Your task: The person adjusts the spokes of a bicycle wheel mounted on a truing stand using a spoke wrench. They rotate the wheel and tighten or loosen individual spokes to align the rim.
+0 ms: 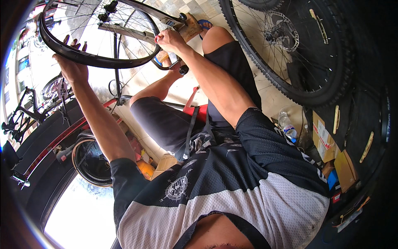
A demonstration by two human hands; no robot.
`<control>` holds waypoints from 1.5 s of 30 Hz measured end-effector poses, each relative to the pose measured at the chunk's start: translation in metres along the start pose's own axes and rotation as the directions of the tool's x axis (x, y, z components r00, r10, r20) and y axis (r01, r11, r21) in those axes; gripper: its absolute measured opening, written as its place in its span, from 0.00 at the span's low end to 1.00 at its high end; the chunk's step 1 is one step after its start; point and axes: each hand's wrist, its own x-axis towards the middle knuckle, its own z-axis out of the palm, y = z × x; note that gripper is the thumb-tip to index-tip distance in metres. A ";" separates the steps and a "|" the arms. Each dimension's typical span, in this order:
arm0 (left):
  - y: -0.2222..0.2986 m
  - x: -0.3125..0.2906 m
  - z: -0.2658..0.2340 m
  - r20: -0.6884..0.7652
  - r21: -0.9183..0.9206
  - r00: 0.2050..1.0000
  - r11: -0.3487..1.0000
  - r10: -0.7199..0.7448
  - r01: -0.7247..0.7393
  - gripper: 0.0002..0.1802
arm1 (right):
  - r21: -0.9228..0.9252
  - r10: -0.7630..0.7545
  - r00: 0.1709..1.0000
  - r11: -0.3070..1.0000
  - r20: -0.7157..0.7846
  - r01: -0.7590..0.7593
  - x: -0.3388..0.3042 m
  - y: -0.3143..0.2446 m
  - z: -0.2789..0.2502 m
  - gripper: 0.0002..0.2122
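Pale tiled floor [269, 101] down the middle of this workshop, with really bright light pouring in on the left side. Dark bike [31, 108] parked over at 9 o'clock, and a wheel with a tan-edged tire [83, 177] sitting around 8. Big knobby tire [265, 68] with a disc rotor [293, 37] inside it takes up 1 to 2 o'clock. Clear plastic bottle [286, 122] on its own at 3, cardboard [323, 139] just past it.

The wheel being worked on, black rim [103, 62] and thin spokes, is up at 11 o'clock, between the silver arms [128, 32] of a stand. There's a wooden block [192, 27] by the stand, right about 12.

Left hand [74, 66] is at 10 o'clock, at the near edge of the rim, fingers spread apart and poking up behind it. Not wrapped around it, and I can't tell how firmly it touches. Right hand [172, 40], between 11 and 12, is closed up tight on a small red piece [158, 38] beside the rim. Most of that piece is hidden by the fingers, so can't make out its shape.
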 end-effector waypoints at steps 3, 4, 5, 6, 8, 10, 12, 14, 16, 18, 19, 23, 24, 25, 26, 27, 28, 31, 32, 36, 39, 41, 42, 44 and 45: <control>-0.015 -0.007 -0.001 -0.011 -0.091 0.999 0.995 -0.052 0.051 0.45 | -0.015 0.013 1.000 1.000 0.000 -0.013 0.000 0.001 -0.001 0.16; -0.023 -0.009 -0.003 -0.003 -0.119 0.998 0.991 -0.066 0.065 0.44 | -0.021 0.004 1.000 1.000 -0.005 -0.004 0.001 0.001 -0.001 0.16; -0.030 -0.010 -0.006 -0.018 -0.139 0.993 0.983 -0.119 0.116 0.44 | -0.026 -0.006 1.000 1.000 -0.009 0.005 0.001 0.002 -0.001 0.16; -0.040 -0.012 -0.009 -0.010 -0.172 0.991 0.976 -0.136 0.132 0.41 | -0.038 0.006 1.000 0.999 -0.006 -0.006 0.001 0.002 0.000 0.16; -0.060 -0.019 -0.015 0.052 -0.232 0.976 0.948 -0.210 0.216 0.35 | -0.015 -0.013 1.000 1.000 -0.002 0.013 0.001 0.003 0.002 0.16; -0.083 -0.029 -0.020 0.166 -0.188 0.968 0.957 -0.190 0.221 0.31 | -0.005 -0.017 1.000 1.000 0.001 0.017 0.001 0.005 0.003 0.16; -0.110 -0.043 -0.018 0.186 -0.211 0.957 0.942 -0.223 0.261 0.31 | -0.012 -0.005 1.000 1.000 0.007 0.005 0.000 0.005 0.004 0.15; -0.131 -0.052 -0.013 0.204 -0.314 0.917 0.865 -0.342 0.392 0.36 | 0.018 -0.023 1.000 1.000 0.000 0.023 -0.001 0.005 0.002 0.15; -0.146 -0.062 -0.007 0.261 -0.301 0.894 0.850 -0.363 0.433 0.41 | 0.023 -0.018 1.000 1.000 -0.002 0.018 -0.003 0.003 0.000 0.14; -0.154 -0.066 -0.005 0.194 -0.239 0.893 0.864 -0.405 0.444 0.44 | 0.009 -0.001 1.000 1.000 -0.005 0.001 -0.004 0.002 -0.002 0.14; -0.155 -0.067 -0.005 0.156 -0.206 0.896 0.873 -0.416 0.442 0.44 | 0.018 -0.009 1.000 1.000 -0.008 0.009 -0.005 0.001 -0.002 0.14; -0.143 -0.057 -0.009 0.039 -0.180 0.916 0.898 -0.400 0.400 0.37 | 0.035 0.005 1.000 0.999 0.007 -0.005 -0.006 -0.001 -0.004 0.14; -0.136 -0.053 -0.009 -0.025 -0.186 0.915 0.901 -0.403 0.392 0.36 | 0.034 0.023 1.000 0.999 0.019 -0.023 -0.005 0.000 -0.004 0.14; -0.125 -0.050 -0.011 -0.014 -0.179 0.926 0.912 -0.378 0.369 0.34 | 0.025 0.000 1.000 1.000 0.005 0.000 -0.006 0.000 -0.004 0.14; -0.115 -0.049 -0.010 -0.016 -0.161 0.948 0.937 -0.316 0.310 0.33 | 0.013 -0.010 1.000 1.000 -0.003 0.010 -0.006 0.000 -0.004 0.14; -0.102 -0.047 -0.011 -0.016 -0.105 0.968 0.964 -0.249 0.246 0.33 | -0.004 -0.005 1.000 1.000 -0.004 0.004 -0.005 0.000 -0.003 0.14; -0.089 -0.045 -0.009 -0.043 -0.037 0.978 0.978 -0.206 0.205 0.33 | -0.004 -0.012 1.000 1.000 -0.004 0.012 -0.004 0.000 -0.002 0.15; -0.052 -0.047 -0.005 -0.121 -0.163 0.991 0.986 -0.054 0.034 0.32 | -0.019 0.003 1.000 1.000 0.001 -0.003 -0.003 0.000 -0.001 0.16; -0.042 -0.048 -0.003 -0.190 -0.218 0.981 0.976 -0.044 0.001 0.33 | -0.024 0.001 1.000 1.000 -0.007 -0.001 -0.002 0.000 -0.001 0.16; -0.019 -0.055 0.001 -0.190 -0.259 0.982 0.963 0.019 -0.068 0.32 | -0.041 -0.012 1.000 0.999 0.013 0.013 -0.002 0.001 -0.002 0.15; -0.015 -0.063 0.007 -0.226 -0.141 0.971 0.984 0.076 -0.110 0.31 | -0.011 -0.024 1.000 1.000 0.007 0.024 -0.003 0.002 -0.001 0.15; -0.017 -0.068 0.014 -0.274 0.003 0.953 0.991 0.128 -0.132 0.30 | -0.012 -0.020 1.000 1.000 0.004 0.020 -0.002 0.002 -0.001 0.15; -0.020 -0.071 0.017 -0.302 0.086 0.940 0.987 0.157 -0.138 0.30 | -0.013 -0.011 1.000 1.000 0.005 0.011 -0.002 0.002 -0.001 0.15; -0.023 -0.075 0.022 -0.303 0.256 0.926 0.955 0.225 -0.148 0.30 | -0.016 -0.004 1.000 1.000 0.006 0.004 -0.001 0.001 -0.002 0.15; -0.028 -0.077 0.024 -0.276 0.341 0.926 0.927 0.258 -0.156 0.29 | -0.022 0.018 1.000 1.000 0.012 -0.018 -0.001 0.001 -0.001 0.15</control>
